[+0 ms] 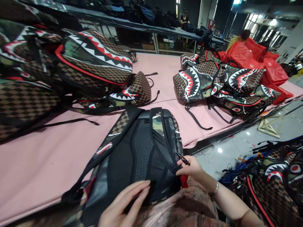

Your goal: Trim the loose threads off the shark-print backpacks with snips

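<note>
A backpack (142, 151) lies back side up in front of me, with black padding, black shoulder straps and brown-checked and camouflage edges. My right hand (193, 168) is at its right edge, closed around what look like small black thread snips (183, 158). Its fingertips also touch the lower end of a shoulder strap (163, 145). Over the lower part of the back panel is my left hand (129, 201), thumb and fingers pinched together. Something dark shows by those fingertips, but I cannot make out what it is.
Shark-mouth backpacks pile up on the pink-covered table (165, 72) at left (94, 63) and right (201, 78). Red bags (246, 55) stand at its far end. More backpacks (272, 186) are low at right, beside the floor (220, 151). People work farther back.
</note>
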A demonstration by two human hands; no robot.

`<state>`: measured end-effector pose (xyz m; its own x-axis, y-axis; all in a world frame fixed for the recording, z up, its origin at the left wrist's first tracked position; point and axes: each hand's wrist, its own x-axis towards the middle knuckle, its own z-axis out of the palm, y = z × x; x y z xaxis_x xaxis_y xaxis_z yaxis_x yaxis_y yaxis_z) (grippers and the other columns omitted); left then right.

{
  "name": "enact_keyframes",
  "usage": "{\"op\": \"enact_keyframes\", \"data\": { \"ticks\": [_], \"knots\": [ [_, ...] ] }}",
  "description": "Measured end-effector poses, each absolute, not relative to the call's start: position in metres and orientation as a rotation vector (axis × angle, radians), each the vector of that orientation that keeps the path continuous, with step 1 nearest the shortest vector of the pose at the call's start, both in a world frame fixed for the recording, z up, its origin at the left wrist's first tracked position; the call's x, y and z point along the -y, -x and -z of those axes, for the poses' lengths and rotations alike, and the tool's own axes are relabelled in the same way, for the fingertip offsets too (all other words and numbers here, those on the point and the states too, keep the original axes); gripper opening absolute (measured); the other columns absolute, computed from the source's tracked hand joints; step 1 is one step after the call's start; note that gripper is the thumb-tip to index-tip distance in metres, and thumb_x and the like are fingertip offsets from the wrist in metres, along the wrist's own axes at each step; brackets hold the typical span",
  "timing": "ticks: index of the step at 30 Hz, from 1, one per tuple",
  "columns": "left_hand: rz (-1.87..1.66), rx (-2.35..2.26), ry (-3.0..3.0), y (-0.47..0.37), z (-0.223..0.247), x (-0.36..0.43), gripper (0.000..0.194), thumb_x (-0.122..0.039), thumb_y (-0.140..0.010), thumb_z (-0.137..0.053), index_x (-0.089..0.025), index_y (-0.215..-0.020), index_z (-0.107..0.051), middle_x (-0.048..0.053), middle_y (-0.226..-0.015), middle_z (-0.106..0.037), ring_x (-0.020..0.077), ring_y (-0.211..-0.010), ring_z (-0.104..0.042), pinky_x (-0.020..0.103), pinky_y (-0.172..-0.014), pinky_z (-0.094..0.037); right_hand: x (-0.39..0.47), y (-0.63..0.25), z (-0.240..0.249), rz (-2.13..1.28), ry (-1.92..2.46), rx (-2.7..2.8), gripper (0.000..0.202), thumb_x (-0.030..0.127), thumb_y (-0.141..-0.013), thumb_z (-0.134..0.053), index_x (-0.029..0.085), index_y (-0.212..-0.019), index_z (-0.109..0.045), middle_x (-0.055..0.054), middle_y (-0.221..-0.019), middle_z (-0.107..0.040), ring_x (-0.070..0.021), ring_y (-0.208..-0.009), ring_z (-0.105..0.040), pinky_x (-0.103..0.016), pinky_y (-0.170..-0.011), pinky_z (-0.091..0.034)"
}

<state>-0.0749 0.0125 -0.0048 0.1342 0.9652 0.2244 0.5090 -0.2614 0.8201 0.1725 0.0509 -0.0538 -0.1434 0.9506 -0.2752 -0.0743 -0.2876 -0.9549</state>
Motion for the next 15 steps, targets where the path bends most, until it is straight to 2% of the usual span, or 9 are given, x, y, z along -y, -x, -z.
{"op": "enact_keyframes", "data": {
  "ticks": [3, 5, 9, 11, 15],
  "knots": [
    [-1.2, -1.429, -1.59, 0.027, -0.003, -0.018, 0.031, -0.034, -0.075, -0.06, -0.03, -0.106, -0.063, 0.005, -0.119, -0.056, 0.0178, -0.083, -0.064, 0.032, -0.077, -0.054, -0.039, -0.155, 0.05, -1.58, 1.278, 1.083, 0.047, 0.043, -0.04, -0.084, 0.017, -0.074, -0.065, 0.01, -0.048, -0.034, -0.0052, -0.045, -0.03, -0.019, -0.044, -0.029],
    [-1.197, -1.428, -1.593, 0.01, -0.003, -0.023, 0.031, -0.035, -0.074, -0.062, -0.029, -0.104, -0.065, 0.006, -0.122, -0.052, 0.0176, -0.083, -0.062, 0.034, -0.078, -0.053, -0.033, -0.151, 0.05, -1.554, 1.249, 1.129, 0.045, 0.044, -0.042, -0.083, 0.017, -0.074, -0.066, 0.008, -0.052, -0.041, -0.007, -0.048, -0.037, -0.02, -0.046, -0.033],
    [-1.194, -1.373, -1.71, 0.005, -0.001, -0.029, 0.018, -0.034, -0.073, -0.062, -0.028, -0.087, -0.072, 0.006, -0.11, -0.059, 0.0201, -0.089, -0.06, 0.034, -0.078, -0.049, -0.026, -0.151, 0.054, -1.514, 1.221, 1.17, 0.042, 0.047, -0.049, -0.08, 0.019, -0.077, -0.067, 0.004, -0.061, -0.049, -0.0105, -0.057, -0.047, -0.022, -0.051, -0.039],
    [-1.231, -1.383, -1.701, 0.005, -0.001, -0.029, 0.014, -0.032, -0.075, -0.06, -0.026, -0.079, -0.072, 0.006, -0.101, -0.062, 0.0195, -0.087, -0.06, 0.032, -0.075, -0.049, -0.026, -0.15, 0.054, -1.493, 1.232, 1.189, 0.041, 0.047, -0.05, -0.079, 0.018, -0.078, -0.067, 0.004, -0.062, -0.049, -0.0108, -0.058, -0.047, -0.022, -0.052, -0.039],
    [-1.277, -1.463, -1.696, 0.002, -0.002, -0.023, 0.014, -0.029, -0.076, -0.057, -0.023, -0.072, -0.069, 0.005, -0.09, -0.063, 0.0195, -0.085, -0.06, 0.033, -0.079, -0.048, -0.026, -0.151, 0.04, -1.474, 1.251, 1.253, 0.04, 0.048, -0.056, -0.076, 0.017, -0.08, -0.066, 0.005, -0.059, -0.045, -0.0088, -0.053, -0.042, -0.021, -0.049, -0.035]
  ]
}}
